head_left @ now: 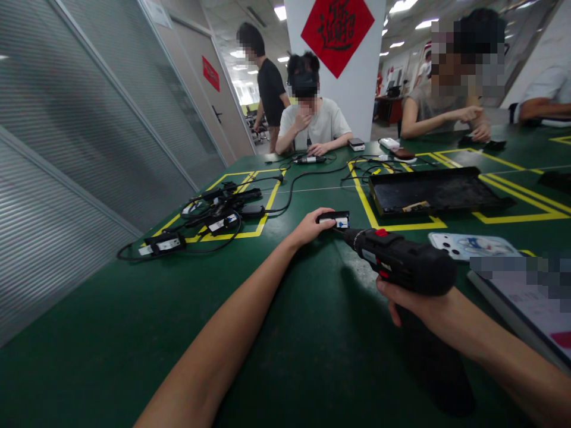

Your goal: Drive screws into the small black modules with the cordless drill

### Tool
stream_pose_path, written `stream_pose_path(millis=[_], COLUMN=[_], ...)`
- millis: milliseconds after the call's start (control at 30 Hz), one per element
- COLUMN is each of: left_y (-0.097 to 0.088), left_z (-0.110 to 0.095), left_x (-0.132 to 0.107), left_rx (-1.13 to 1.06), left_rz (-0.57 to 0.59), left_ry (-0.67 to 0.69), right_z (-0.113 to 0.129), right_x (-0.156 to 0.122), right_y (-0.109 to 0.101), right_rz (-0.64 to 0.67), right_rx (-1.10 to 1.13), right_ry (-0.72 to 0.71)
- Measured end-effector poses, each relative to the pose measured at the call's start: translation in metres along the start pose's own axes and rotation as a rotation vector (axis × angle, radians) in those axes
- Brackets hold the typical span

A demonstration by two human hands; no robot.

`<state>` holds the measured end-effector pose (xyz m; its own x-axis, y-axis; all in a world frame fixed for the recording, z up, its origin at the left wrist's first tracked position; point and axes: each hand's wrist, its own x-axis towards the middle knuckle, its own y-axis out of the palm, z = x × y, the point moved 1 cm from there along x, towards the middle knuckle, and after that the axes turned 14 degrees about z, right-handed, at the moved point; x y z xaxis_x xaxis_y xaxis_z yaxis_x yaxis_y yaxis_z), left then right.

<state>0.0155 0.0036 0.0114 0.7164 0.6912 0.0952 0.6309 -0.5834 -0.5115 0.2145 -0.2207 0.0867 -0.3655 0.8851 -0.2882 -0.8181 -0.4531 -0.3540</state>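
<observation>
My right hand [414,300] is wrapped round the grip of a black cordless drill [401,260] with red buttons. The drill lies level and its chuck points left, toward a small black box-shaped device [342,215] with a white label and blue marks. On the table, my left hand [314,227] grips that device at its left end, fingers over the top. The drill's thin bit ends close to the near side of the device, by my left fingers. Whether it touches is too small to tell.
Black adapters with cables [223,208] lie tangled on the left. At the right are a black tray [428,193], a phone in a patterned case [475,245] and a book or box [521,315]. Yellow tape [363,199] marks the green table [276,345]. People sit across it.
</observation>
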Motion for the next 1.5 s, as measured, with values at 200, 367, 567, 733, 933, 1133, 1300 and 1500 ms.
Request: stream_pose_path(millis=[200,367,567,733,933,1133,1300,1500], left_y=[0.0002,-0.0003,-0.0009,-0.0014,-0.0004,-0.0004,-0.0003,-0.0004], left_z=[0.0003,0.0023,0.0055,0.0067,0.0042,0.0015,0.0021,0.0013], left_x=[0.0009,0.0014,0.0024,0.0029,0.0020,0.0006,0.0008,0.0010], left_rx=[0.004,-0.002,0.002,0.007,0.014,0.013,0.001,0.005], left_rz=[-0.008,-0.013,-0.017,-0.015,-0.015,-0.012,-0.014,-0.013], left_ry=[0.001,0.017,0.028,0.026,0.009,0.010,0.012,0.000], right_z=[-0.0014,-0.0012,0.0014,0.0037,0.0005,0.0000,-0.0024,-0.0042], right_x=[0.0014,0.0027,0.0000,-0.0028,-0.0009,0.0007,0.0002,0.0003], right_y=[-0.0010,-0.0011,-0.0007,-0.0013,-0.0010,-0.0001,-0.0004,0.0005], right_rz=[0.009,0.024,0.015,0.007,0.005,0.005,0.025,0.022], right_rx=[0.026,0.037,0.014,-0.018,-0.020,0.019,0.028,0.021], right_ry=[0.005,-0.002,-0.006,0.006,0.007,0.008,0.012,0.005])
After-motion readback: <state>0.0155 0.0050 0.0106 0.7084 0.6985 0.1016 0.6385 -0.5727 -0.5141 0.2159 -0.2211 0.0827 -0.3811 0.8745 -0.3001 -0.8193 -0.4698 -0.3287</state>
